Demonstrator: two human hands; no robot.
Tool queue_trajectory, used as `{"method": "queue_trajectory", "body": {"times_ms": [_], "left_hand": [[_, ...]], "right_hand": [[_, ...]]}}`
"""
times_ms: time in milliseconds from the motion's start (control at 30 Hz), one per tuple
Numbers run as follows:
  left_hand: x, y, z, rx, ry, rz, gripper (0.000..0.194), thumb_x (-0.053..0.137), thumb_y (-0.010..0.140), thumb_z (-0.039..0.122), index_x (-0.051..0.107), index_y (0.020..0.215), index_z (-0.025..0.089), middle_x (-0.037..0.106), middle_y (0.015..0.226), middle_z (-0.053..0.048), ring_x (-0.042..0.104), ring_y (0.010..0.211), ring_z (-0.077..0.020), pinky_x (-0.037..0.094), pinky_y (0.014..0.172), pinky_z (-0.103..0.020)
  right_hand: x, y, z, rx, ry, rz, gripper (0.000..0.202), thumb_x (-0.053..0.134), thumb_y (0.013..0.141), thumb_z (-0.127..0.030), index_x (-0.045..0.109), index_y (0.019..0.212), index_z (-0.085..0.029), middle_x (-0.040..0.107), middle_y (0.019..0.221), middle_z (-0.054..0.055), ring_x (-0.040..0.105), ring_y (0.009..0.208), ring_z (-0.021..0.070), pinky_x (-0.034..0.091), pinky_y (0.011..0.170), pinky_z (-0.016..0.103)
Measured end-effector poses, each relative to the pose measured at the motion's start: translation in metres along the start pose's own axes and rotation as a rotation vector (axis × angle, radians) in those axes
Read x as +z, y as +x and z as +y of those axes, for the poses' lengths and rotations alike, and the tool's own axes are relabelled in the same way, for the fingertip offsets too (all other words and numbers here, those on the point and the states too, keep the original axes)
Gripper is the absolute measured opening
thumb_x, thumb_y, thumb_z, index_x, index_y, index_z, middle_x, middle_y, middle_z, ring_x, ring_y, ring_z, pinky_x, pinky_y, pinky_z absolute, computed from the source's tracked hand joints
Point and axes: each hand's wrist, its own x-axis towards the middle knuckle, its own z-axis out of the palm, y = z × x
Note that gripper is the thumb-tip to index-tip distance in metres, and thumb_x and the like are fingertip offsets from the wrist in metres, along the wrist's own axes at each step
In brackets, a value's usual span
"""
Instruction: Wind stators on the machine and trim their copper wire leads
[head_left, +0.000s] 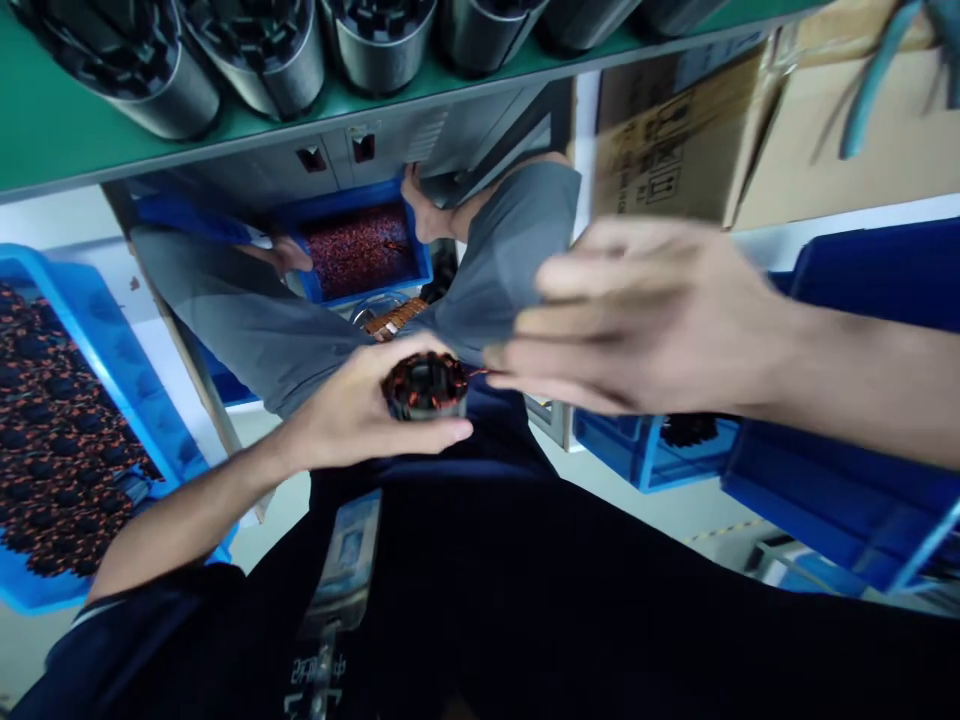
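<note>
"Black and copper-red, head view: wound core. How is it held?"

"Out in front of a dark shirt. Left hand clamped round it, thumb on the near side, wound end facing the camera."

"Right hand?"

"Just right of the core, motion-blurred. Fingers drawn together on a thin reddish wire that runs out from the core's edge. Exact finger placing too smeared to read."

"Left of the core?"

"Blue crate, well apart, heaped with dark pieces showing orange-red wire."

"Beyond the core?"

"Green worktop, row of metal cylinders on it. Between core and worktop, lower down: blue bin of small reddish bits, bare feet at its sides."

"Right of the core?"

"Past that hand, more blue bins. Beyond those, cardboard box, greenish tool handle near it."
</note>
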Motion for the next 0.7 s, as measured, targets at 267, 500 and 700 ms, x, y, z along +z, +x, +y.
{"method": "queue_trajectory", "body": {"times_ms": [267, 500, 700], "left_hand": [[-0.022, 0.0, 0.016, 0.784, 1.004, 0.277, 0.021, 0.071, 0.119, 0.013, 0.077, 0.135, 0.027, 0.089, 0.144, -0.007, 0.091, 0.127, -0.0281, 0.078, 0.112, -0.041], [-0.017, -0.006, 0.008, 0.109, 0.296, -0.018, 0.025, 0.085, 0.111, 0.05, 0.083, 0.119, 0.026, 0.091, 0.109, -0.005, 0.093, 0.108, -0.0366, 0.078, 0.106, -0.055], [-0.011, -0.027, 0.0, 0.129, 0.35, 0.116, 0.039, 0.087, 0.107, 0.033, 0.077, 0.143, 0.024, 0.091, 0.131, -0.007, 0.091, 0.114, -0.0287, 0.072, 0.12, -0.047]], "right_hand": [[0.026, 0.002, 0.006, 0.527, 1.073, -0.555, 0.062, 0.079, 0.104, -0.086, 0.089, 0.116, -0.025, 0.082, 0.098, 0.003, 0.077, 0.084, 0.0175, 0.065, 0.073, 0.032], [0.049, 0.007, -0.011, 0.273, 0.732, -0.243, 0.046, 0.071, 0.118, -0.053, 0.059, 0.082, -0.026, 0.041, 0.069, -0.006, 0.032, 0.064, 0.0137, 0.037, 0.062, 0.033], [0.02, 0.011, -0.003, 0.152, 0.447, -0.173, 0.035, 0.084, 0.109, -0.061, 0.08, 0.101, -0.027, 0.068, 0.089, 0.002, 0.059, 0.086, 0.0208, 0.047, 0.079, 0.037]]}}
